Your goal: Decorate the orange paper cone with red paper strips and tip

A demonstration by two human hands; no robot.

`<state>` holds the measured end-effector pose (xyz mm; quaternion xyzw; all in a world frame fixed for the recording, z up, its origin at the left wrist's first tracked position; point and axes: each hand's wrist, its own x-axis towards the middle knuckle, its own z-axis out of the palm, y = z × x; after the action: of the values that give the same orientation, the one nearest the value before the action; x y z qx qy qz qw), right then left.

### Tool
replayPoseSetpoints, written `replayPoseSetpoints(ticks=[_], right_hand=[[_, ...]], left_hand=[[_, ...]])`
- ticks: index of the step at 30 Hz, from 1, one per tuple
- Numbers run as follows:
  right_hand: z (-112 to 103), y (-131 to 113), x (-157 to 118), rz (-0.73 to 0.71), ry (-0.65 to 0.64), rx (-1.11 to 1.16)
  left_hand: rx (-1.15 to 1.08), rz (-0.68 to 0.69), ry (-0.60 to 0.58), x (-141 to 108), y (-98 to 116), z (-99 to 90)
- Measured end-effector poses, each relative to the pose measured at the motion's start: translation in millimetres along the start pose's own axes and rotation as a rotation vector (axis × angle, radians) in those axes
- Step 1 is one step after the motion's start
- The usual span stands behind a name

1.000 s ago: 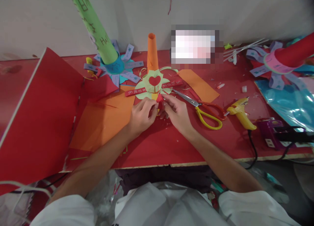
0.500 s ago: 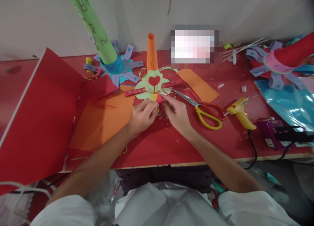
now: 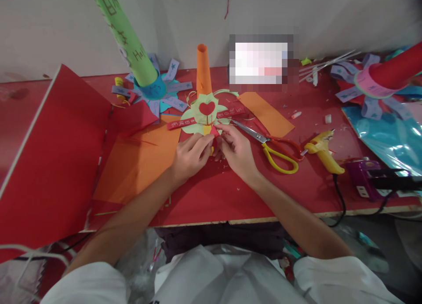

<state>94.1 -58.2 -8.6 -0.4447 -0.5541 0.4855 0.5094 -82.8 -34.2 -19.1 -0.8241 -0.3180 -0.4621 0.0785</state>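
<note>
A small red paper piece (image 3: 214,131) is pinched between my left hand (image 3: 193,156) and my right hand (image 3: 238,153), whose fingertips nearly meet. Just beyond them lies a pale green paper flower (image 3: 201,115) with a red heart (image 3: 207,108) at its centre. Red strips with white writing (image 3: 181,123) stretch out to both sides of it. An orange paper cone (image 3: 203,71) stands behind the flower. Right of my right hand are open scissors (image 3: 280,159) with one yellow and one red handle. My fingers partly hide the red piece.
A yellow glue gun (image 3: 325,152) and a purple power adapter (image 3: 361,178) lie at the right. Orange sheets (image 3: 141,163) and an upright red board (image 3: 59,163) are on the left. A green tube (image 3: 127,40) rises behind; a blurred bright rectangle (image 3: 260,62) is at the back.
My right fingertips have shifted slightly up and left around the red piece. My left fingers have moved a little toward it. Everything else looks unchanged.
</note>
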Motion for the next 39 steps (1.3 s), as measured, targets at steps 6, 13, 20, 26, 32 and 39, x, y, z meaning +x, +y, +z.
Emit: replayPoseSetpoints(ticks=[6,13,20,26,32,39], right_hand=[[1.6,0.4,-1.0,-0.041,0.026,0.057],[1.0,-1.7,-0.3,-0.063,0.022,0.051],[0.6,-2.4,-2.0,-0.087,0.042,-0.002],[0.3,-2.1,-3.4,-0.092,0.044,-0.020],[0.1,-3.4,-2.0,-0.074,0.021,0.010],[-0.2,-2.5,-2.1,-0.080,0.012,0.013]], left_hand=[[-0.035,-0.036,0.002,0.6,1.1,-0.9],[-0.022,-0.039,0.004,-0.4,0.8,-1.2],[-0.006,-0.026,0.020,-0.8,-0.1,-0.9],[0.000,-0.030,0.009,-0.7,0.4,-2.0],[-0.005,-0.030,0.005,-2.1,-1.3,-1.3],[-0.002,-0.020,0.018,-2.1,-1.1,-1.1]])
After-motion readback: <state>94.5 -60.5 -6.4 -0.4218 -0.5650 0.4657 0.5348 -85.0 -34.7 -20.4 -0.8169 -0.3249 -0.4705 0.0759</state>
